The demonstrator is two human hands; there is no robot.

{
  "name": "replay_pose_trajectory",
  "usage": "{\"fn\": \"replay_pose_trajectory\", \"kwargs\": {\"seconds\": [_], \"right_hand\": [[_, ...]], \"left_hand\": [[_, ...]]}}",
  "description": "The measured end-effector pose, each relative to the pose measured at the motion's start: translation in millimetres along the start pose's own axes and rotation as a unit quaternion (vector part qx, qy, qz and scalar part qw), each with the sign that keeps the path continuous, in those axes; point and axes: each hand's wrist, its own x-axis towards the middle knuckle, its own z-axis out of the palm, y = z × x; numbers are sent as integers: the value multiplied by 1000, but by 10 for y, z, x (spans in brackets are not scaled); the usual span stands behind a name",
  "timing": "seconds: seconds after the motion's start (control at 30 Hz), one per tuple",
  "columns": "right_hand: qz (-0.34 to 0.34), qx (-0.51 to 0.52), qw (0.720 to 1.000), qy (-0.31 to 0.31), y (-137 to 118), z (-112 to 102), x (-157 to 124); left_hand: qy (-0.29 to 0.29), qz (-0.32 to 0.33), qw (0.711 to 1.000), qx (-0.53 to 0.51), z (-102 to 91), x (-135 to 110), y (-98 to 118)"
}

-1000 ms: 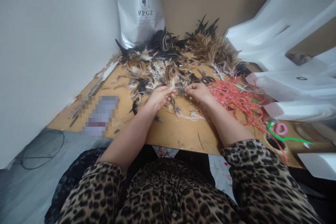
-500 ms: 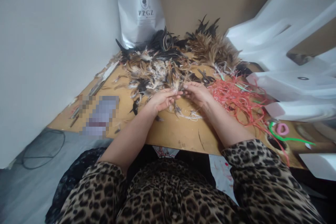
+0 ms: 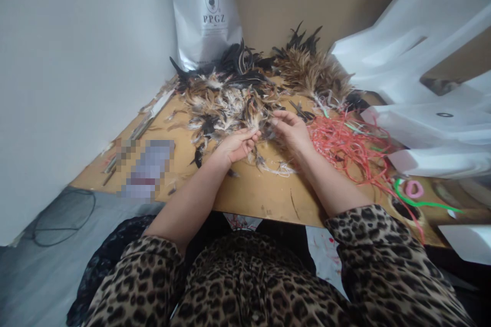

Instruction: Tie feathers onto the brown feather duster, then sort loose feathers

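Observation:
My left hand [image 3: 242,145] is closed in a pinch on the pale base of a small bunch of brown and white feathers [image 3: 253,112], over the near edge of the feather pile. My right hand [image 3: 293,132] is just to the right, a short gap from the left fingertips. Its thumb and forefinger are slightly apart, with nothing I can make out between them. Behind both hands spreads a loose pile of mixed brown, white and black feathers [image 3: 226,99]. Black-handled scissors [image 3: 303,111] lie beyond my right hand.
A tangle of red plastic strips [image 3: 345,145] lies right of my right arm. Behind are a brown feather bundle [image 3: 307,71] and a silver-white bag [image 3: 207,25]. A white machine [image 3: 425,117] stands at the right. Thin sticks [image 3: 141,127] lie left on the wooden table [image 3: 261,196].
My right hand has drawn away from the left fingertips, slightly up and right, and its thumb and forefinger have parted. My left hand keeps its pinch on the feathers, almost in place.

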Motion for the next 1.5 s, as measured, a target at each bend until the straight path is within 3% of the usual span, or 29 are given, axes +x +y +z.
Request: {"fn": "replay_pose_trajectory", "kwargs": {"seconds": [0.17, 0.3, 0.4, 0.57, 0.77, 0.9, 1.0, 1.1, 1.2, 1.3, 1.43, 1.5], "right_hand": [[-12, -68, 998, -14, -51, -45, -4], [42, -40, 995, -81, -65, 12, -67], [35, -21, 995, -96, -49, 50, -95], [5, -30, 995, -92, -29, 44, -86], [9, -75, 994, -78, -41, 94, -112], [12, -105, 992, -75, -108, 16, -60], [1, -182, 983, -25, -171, -220, 54], [6, -302, 953, -22, -210, -504, 162], [3, -399, 913, -82, -226, -681, 205], [-5, -496, 857, -143, -244, -714, 193], [-6, -603, 778, -176, -317, -675, 150], [2, -629, 752, -197, -381, -664, 122]], "left_hand": [[-3, 10, 1000, -5, -6, -4, 7], [-11, 11, 1000, 3, -7, -9, 5], [-23, 17, 999, 38, -12, 0, -9], [-10, 73, 986, 153, 8, 11, -58], [30, 158, 944, 288, 54, 10, -114], [36, 156, 940, 301, 40, 13, -101], [45, 138, 956, 255, 15, 13, -72], [54, 120, 972, 196, -9, 15, -47], [55, 107, 979, 163, -20, 22, -34], [55, 105, 981, 154, -24, 29, -28], [59, 110, 981, 152, -37, 41, -26], [62, 110, 980, 152, -44, 47, -29]]}}
